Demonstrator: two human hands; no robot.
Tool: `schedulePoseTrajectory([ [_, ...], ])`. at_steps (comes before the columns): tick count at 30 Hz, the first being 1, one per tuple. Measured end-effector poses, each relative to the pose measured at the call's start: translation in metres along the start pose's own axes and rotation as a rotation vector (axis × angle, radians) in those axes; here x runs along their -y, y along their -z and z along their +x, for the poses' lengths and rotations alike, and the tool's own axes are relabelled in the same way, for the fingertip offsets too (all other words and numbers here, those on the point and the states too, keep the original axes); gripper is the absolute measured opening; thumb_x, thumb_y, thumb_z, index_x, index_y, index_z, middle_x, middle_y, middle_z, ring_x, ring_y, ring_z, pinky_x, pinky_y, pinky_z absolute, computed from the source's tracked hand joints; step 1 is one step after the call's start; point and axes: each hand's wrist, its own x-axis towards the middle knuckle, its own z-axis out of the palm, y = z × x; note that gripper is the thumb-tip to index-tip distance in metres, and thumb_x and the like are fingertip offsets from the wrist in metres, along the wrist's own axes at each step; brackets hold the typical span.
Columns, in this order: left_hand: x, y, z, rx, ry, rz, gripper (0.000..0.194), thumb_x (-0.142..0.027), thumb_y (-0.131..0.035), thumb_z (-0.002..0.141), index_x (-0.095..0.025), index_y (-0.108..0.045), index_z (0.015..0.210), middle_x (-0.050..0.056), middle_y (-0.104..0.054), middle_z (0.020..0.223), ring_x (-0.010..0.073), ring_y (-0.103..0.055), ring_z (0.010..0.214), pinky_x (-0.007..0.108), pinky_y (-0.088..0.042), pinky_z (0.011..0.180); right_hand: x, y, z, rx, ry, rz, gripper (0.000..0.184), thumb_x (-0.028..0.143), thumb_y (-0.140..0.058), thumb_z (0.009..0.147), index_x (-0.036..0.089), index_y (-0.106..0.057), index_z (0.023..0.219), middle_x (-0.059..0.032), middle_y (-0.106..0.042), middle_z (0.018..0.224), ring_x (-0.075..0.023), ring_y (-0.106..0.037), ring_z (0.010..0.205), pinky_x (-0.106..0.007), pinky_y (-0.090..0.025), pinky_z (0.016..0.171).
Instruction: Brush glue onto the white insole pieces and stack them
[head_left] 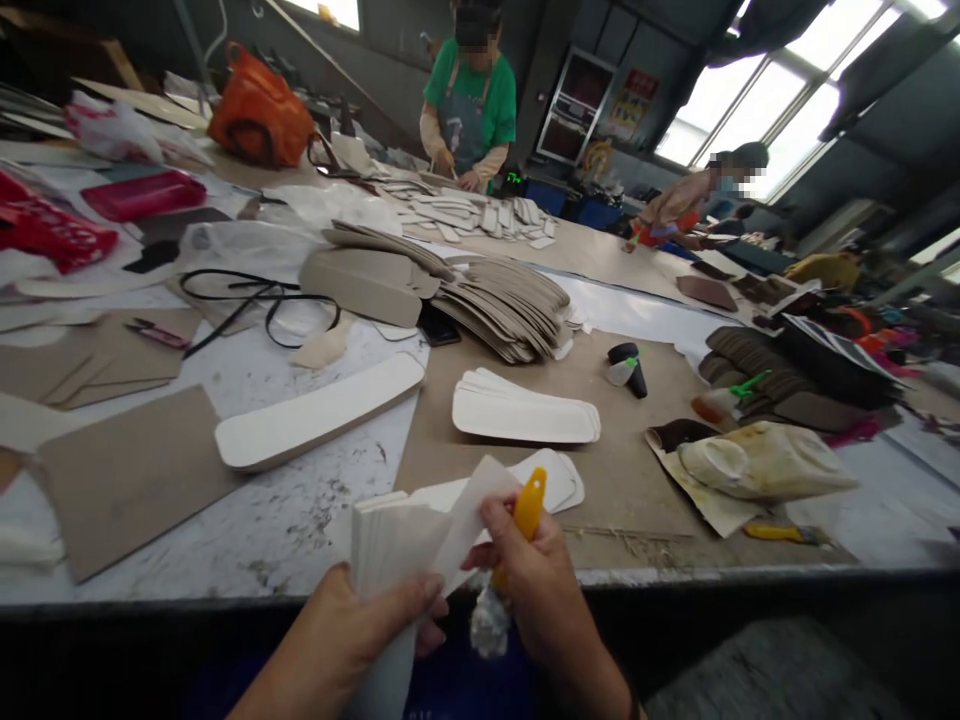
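Over the table's front edge, my left hand [367,615] grips a stack of thin white strips [386,545] with the thumb across its front. My right hand [544,580] is closed around a yellow-handled brush [530,505], whose clumped, whitish bristles point down. Thumb and fingers of that same hand also pinch the end of one white strip [476,505], fanned away from the stack. Just beyond my hands, white rounded pieces [559,480] lie on a brown board. Farther back is another overlapping pile of white pieces [525,415].
Stacked grey-brown curved pieces [510,305] lie behind. A long white-topped stack [322,410] sits left. To the right are a stained bag [765,460], a yellow-handled tool [784,533] and a small bottle with a green tip [724,402]. Two people [472,110] work across the table.
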Motion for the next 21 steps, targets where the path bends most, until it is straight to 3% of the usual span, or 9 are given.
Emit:
schedulePoseTrajectory([
  [3,0.011,0.009,-0.006,0.023,0.075,0.005,0.050,-0.054,-0.090,0.042,-0.015,-0.073,0.067,0.004,-0.069,0.054,0.0173,-0.063,0.049,0.027,-0.051,0.051,0.019,0.014,-0.001,-0.128,-0.012,0.149,0.050,0.049,-0.091,0.055,0.019,-0.057,0.076,0.0054,-0.059,0.064,-0.0112,-0.058,0.058,-0.021,-0.049,0.050],
  [6,0.025,0.021,-0.005,-0.043,0.090,0.049,0.043,-0.053,-0.087,0.045,-0.017,-0.068,0.060,0.002,-0.065,0.046,0.0165,-0.058,0.047,0.027,-0.048,0.051,0.039,0.036,-0.003,-0.244,0.034,0.176,0.049,0.039,-0.095,0.051,0.020,-0.054,0.071,0.0095,-0.053,0.056,-0.0073,-0.051,0.048,-0.017,-0.047,0.046],
  [11,0.048,0.032,0.010,-0.250,0.046,0.089,0.046,-0.055,-0.080,0.051,-0.018,-0.070,0.074,-0.001,-0.059,0.037,0.0177,-0.053,0.043,0.029,-0.044,0.051,0.065,0.080,-0.018,-0.323,0.112,-0.002,0.036,0.038,-0.088,0.060,0.021,-0.059,0.073,0.0041,-0.061,0.062,-0.0105,-0.057,0.053,-0.017,-0.049,0.047],
  [14,0.048,0.027,0.017,-0.234,0.076,0.181,0.043,-0.061,-0.073,0.049,-0.019,-0.066,0.053,0.002,-0.057,0.037,0.0188,-0.052,0.043,0.032,-0.044,0.053,0.078,0.100,-0.031,-0.369,0.074,-0.117,0.036,0.041,-0.086,0.059,0.023,-0.060,0.078,-0.0007,-0.068,0.070,-0.0151,-0.059,0.054,-0.022,-0.050,0.044],
  [17,0.039,0.020,0.023,-0.206,0.076,0.296,0.046,-0.063,-0.064,0.051,-0.023,-0.050,0.032,0.007,-0.057,0.038,0.0184,-0.051,0.042,0.033,-0.043,0.054,0.084,0.111,-0.042,-0.332,-0.025,-0.277,0.035,0.045,-0.084,0.065,0.025,-0.058,0.078,0.0018,-0.063,0.064,-0.0138,-0.053,0.049,-0.022,-0.045,0.042],
  [21,0.026,0.018,0.031,-0.185,0.074,0.307,0.042,-0.060,-0.062,0.053,-0.023,-0.052,0.034,0.006,-0.058,0.038,0.0183,-0.051,0.043,0.032,-0.041,0.053,0.077,0.102,-0.033,-0.046,-0.095,-0.635,0.030,0.051,-0.071,0.079,0.023,-0.062,0.084,0.0029,-0.055,0.063,-0.0136,-0.049,0.052,-0.023,-0.040,0.047],
])
